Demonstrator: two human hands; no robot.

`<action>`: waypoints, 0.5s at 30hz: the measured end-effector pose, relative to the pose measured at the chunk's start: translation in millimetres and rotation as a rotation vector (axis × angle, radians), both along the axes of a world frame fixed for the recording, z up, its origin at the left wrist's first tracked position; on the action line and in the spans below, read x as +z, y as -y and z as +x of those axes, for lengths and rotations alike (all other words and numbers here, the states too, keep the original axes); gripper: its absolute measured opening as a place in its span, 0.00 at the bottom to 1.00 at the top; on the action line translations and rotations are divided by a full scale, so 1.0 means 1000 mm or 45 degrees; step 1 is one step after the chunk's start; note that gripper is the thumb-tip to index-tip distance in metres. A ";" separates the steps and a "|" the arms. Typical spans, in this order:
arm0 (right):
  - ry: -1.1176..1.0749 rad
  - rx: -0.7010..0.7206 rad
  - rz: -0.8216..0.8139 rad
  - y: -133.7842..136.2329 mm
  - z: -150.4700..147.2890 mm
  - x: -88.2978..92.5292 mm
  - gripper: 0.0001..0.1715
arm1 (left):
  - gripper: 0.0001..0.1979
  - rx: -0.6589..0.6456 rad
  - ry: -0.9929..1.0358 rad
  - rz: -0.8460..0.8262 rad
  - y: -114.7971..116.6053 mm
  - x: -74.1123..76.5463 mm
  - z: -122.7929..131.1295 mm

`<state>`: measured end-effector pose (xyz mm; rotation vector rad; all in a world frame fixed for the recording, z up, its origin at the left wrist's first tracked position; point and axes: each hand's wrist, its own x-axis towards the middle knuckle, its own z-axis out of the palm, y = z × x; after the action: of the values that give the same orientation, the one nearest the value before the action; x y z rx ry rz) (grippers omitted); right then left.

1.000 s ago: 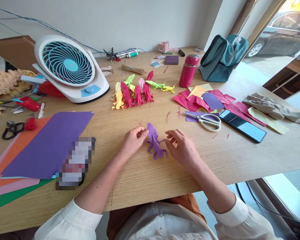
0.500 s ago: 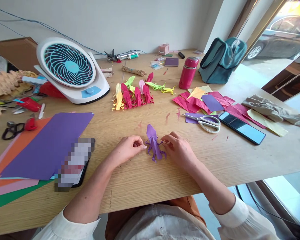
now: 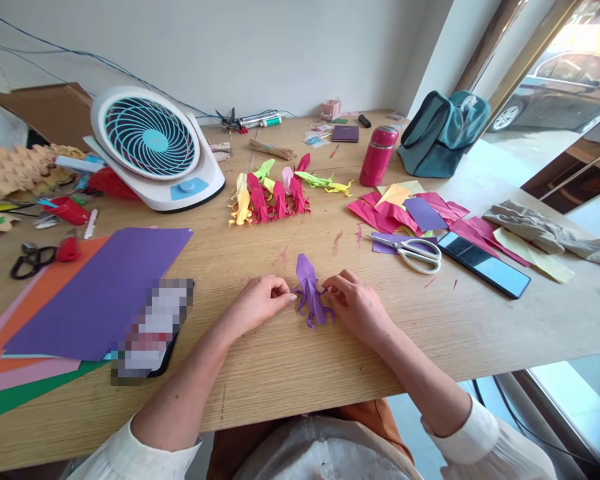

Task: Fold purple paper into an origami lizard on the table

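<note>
A purple origami squid (image 3: 309,293) lies on the wooden table between my two hands, its pointed head facing away from me and its curled legs spread out. My left hand (image 3: 267,299) is closed in a pinch at the tip of a leg on the squid's left side. On the other side, the fingers of my right hand (image 3: 353,299) pinch a right leg close to the body. Beyond them stands a group of finished paper squids (image 3: 279,198) in red, yellow, pink and green.
Left are stacked coloured sheets (image 3: 100,287), a phone (image 3: 155,327), black scissors (image 3: 33,261) and a fan (image 3: 150,143). Right are white-handled scissors (image 3: 420,257), folded red paper (image 3: 380,212), another phone (image 3: 485,263), a red flask (image 3: 379,157) and a teal bag (image 3: 433,143).
The camera view has tilted slightly, so everything sits a little lower in the picture. Both hands keep their pinch at the purple squid's legs, with hardly any movement.
</note>
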<state>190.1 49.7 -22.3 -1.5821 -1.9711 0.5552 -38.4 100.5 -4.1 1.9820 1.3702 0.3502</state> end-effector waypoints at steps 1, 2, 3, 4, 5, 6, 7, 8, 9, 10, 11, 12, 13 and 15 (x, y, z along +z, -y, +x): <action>-0.024 0.000 0.009 0.000 0.000 0.000 0.12 | 0.13 0.030 0.004 0.007 0.000 0.000 0.001; -0.054 0.004 0.019 0.001 0.000 0.000 0.11 | 0.13 0.066 0.022 0.023 0.000 -0.001 0.001; -0.085 0.010 0.030 0.001 0.000 0.000 0.11 | 0.13 0.106 0.055 0.052 -0.001 -0.001 0.003; -0.112 0.015 0.040 0.001 -0.001 0.000 0.11 | 0.12 0.149 0.102 0.093 -0.001 -0.002 0.005; -0.132 0.019 0.052 0.002 -0.001 0.000 0.11 | 0.11 0.190 0.160 0.139 -0.002 -0.003 0.007; -0.142 0.025 0.062 0.002 -0.002 0.001 0.11 | 0.11 0.226 0.218 0.180 -0.003 -0.005 0.010; -0.144 0.031 0.072 0.002 -0.003 0.001 0.10 | 0.10 0.257 0.273 0.209 -0.004 -0.007 0.013; -0.140 0.037 0.078 0.002 -0.004 0.001 0.10 | 0.11 0.282 0.320 0.217 -0.006 -0.008 0.016; -0.135 0.041 0.081 0.002 -0.006 0.002 0.09 | 0.12 0.305 0.357 0.213 -0.009 -0.010 0.020; -0.128 0.048 0.079 0.002 -0.007 0.002 0.09 | 0.13 0.323 0.391 0.200 -0.012 -0.012 0.024; -0.118 0.056 0.075 0.002 -0.008 0.002 0.10 | 0.15 0.338 0.424 0.181 -0.016 -0.013 0.027; -0.107 0.064 0.070 0.002 -0.010 0.001 0.11 | 0.16 0.346 0.454 0.152 -0.019 -0.015 0.030; -0.095 0.074 0.065 0.003 -0.011 0.001 0.13 | 0.17 0.346 0.479 0.115 -0.023 -0.016 0.033; -0.070 0.097 0.060 0.003 -0.012 0.000 0.16 | 0.16 0.305 0.477 0.063 -0.028 -0.018 0.037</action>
<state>178.2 46.7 -22.4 -1.4535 -1.9955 0.5715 -1.8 128.8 -22.4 1.6826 1.3603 0.8288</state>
